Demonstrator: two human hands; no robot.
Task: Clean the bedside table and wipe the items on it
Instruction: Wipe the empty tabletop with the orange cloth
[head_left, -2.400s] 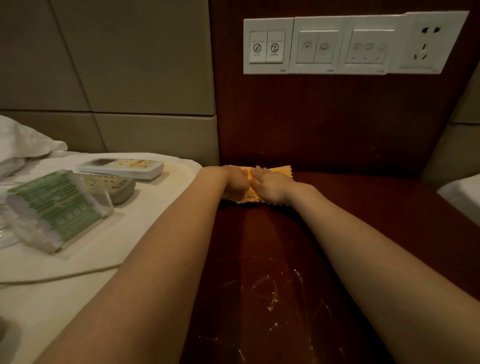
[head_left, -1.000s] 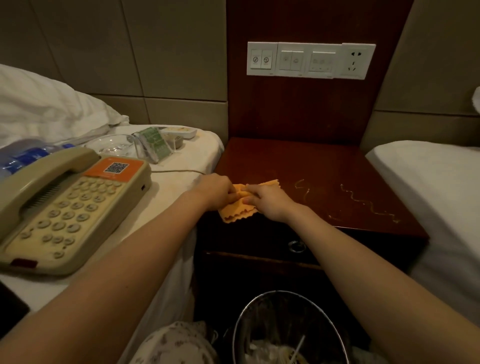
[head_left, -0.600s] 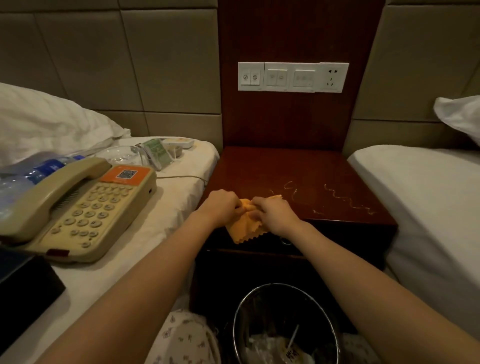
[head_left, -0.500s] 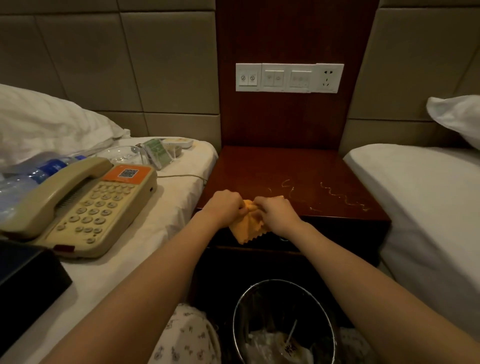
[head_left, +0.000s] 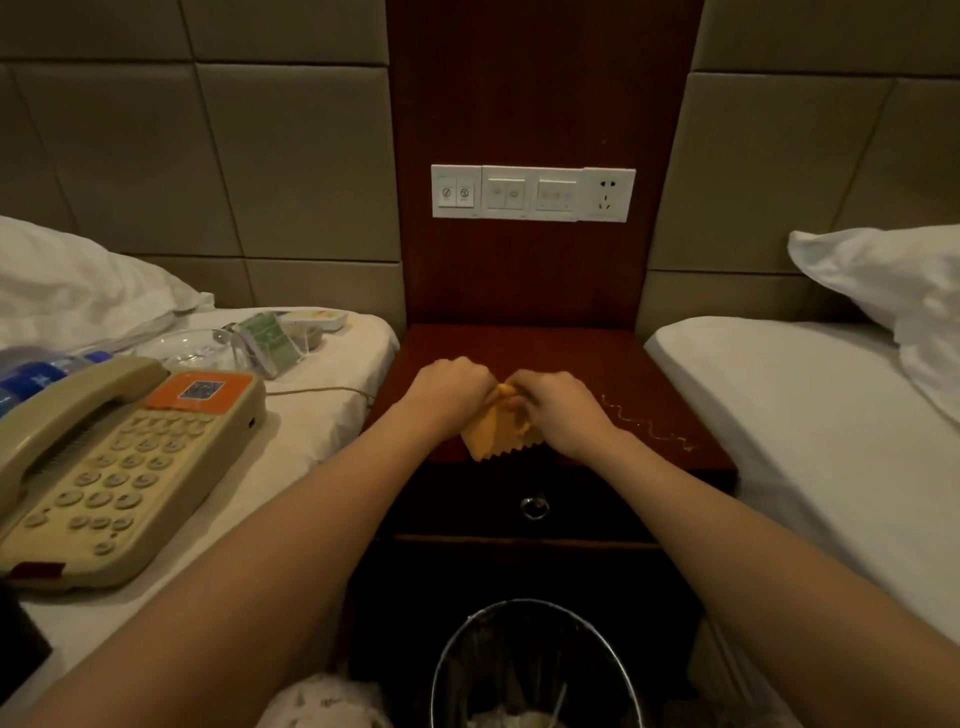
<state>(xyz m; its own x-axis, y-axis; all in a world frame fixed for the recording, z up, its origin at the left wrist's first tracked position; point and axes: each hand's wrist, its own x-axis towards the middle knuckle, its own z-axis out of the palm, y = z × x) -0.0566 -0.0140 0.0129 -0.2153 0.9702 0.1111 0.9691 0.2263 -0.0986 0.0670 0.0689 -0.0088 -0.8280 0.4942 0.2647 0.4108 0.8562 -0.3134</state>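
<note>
The dark red wooden bedside table (head_left: 550, 353) stands between two beds. My left hand (head_left: 447, 387) and my right hand (head_left: 556, 410) both grip a small orange cloth (head_left: 496, 436) with a zigzag edge. The cloth hangs at the table's front edge, above the drawer. A pale squiggly streak (head_left: 647, 426) lies on the tabletop to the right of my right hand. On the left bed sit a beige telephone (head_left: 114, 462), a green packet (head_left: 267, 340), a glass ashtray (head_left: 189, 348), a remote (head_left: 317, 318) and a water bottle (head_left: 36, 374).
A metal bin (head_left: 535, 670) with a liner stands on the floor under my arms. The drawer has a ring pull (head_left: 534, 506). A switch and socket panel (head_left: 532, 193) is on the wall. White beds flank the table, with a pillow (head_left: 893, 291) at the right.
My hands have drawn the cloth from the back of the tabletop to its front edge and bunched it. The view pulled back, so the beds, telephone and bin came into sight.
</note>
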